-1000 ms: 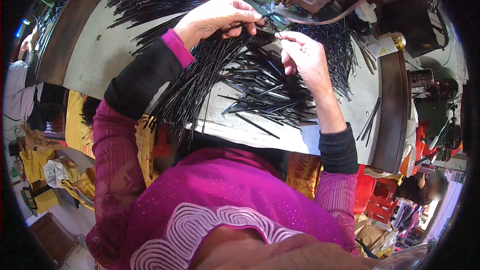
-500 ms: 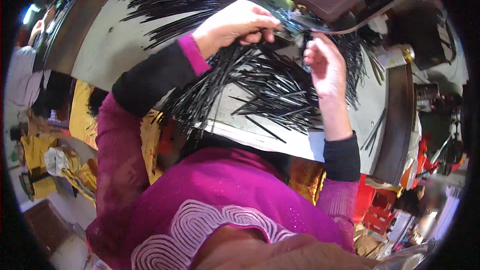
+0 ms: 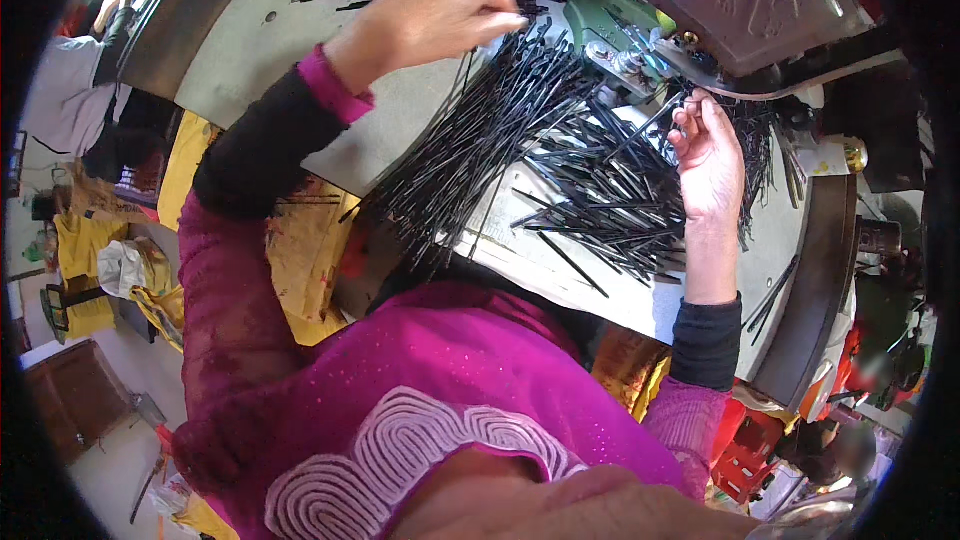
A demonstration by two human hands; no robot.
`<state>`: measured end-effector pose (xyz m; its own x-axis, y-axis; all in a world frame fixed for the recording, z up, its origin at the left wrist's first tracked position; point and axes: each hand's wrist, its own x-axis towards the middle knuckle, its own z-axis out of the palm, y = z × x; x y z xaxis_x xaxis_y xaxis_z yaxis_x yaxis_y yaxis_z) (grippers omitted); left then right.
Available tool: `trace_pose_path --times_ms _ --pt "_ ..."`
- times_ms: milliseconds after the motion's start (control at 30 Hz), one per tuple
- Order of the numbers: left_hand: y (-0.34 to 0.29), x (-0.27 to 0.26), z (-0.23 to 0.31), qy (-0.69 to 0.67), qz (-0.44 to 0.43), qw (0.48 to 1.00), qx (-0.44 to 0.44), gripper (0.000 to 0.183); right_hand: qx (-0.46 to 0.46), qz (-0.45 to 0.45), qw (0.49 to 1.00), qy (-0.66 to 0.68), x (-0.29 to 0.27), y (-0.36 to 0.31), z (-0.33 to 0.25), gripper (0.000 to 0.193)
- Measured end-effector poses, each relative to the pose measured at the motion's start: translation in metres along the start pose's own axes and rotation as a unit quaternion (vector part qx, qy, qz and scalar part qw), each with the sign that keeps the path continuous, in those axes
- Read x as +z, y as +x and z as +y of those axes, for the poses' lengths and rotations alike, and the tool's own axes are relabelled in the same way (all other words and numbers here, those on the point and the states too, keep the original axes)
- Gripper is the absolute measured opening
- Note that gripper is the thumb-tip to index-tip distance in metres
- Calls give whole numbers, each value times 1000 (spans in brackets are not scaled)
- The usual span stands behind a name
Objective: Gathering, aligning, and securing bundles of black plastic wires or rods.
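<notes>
The left hand (image 3: 440,15) is closed around the top of a thick bundle of thin black sticks (image 3: 480,155), which fans downward over the near edge of the grey tabletop (image 3: 250,60); the right hand (image 3: 708,155) pinches a single stick (image 3: 645,130) between thumb and fingertips, just beside the green machine (image 3: 760,0); more sticks lie loose in a heap (image 3: 610,210) between the hands; they look light, stiff and smooth, likely to slide out of a slack grip, so a firm clasp near one end seems best.
</notes>
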<state>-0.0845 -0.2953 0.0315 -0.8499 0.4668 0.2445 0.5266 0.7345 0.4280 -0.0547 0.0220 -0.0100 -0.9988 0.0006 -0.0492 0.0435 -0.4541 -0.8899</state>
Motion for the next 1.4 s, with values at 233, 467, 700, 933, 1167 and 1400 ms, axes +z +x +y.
trace_pose_path --times_ms 233,467,700,933,1167,1400 --pt "-15 38 -11 4 51 995 90 21 34 -5 999 -14 4 -2 3 20" --pt "-5 46 -6 -15 73 994 84 24 34 1 999 -20 6 -4 1 20" --pt "-8 44 21 30 63 993 93 55 31 -14 999 -15 6 -2 2 21" --pt "-12 40 12 48 104 984 136 46 32 -13 999 -14 2 -5 2 21" --pt "6 32 -34 130 51 989 52 15 27 -9 999 -15 -1 0 4 20" --pt "7 47 -37 205 102 968 99 12 -3 32 999 -11 -4 1 2 21"
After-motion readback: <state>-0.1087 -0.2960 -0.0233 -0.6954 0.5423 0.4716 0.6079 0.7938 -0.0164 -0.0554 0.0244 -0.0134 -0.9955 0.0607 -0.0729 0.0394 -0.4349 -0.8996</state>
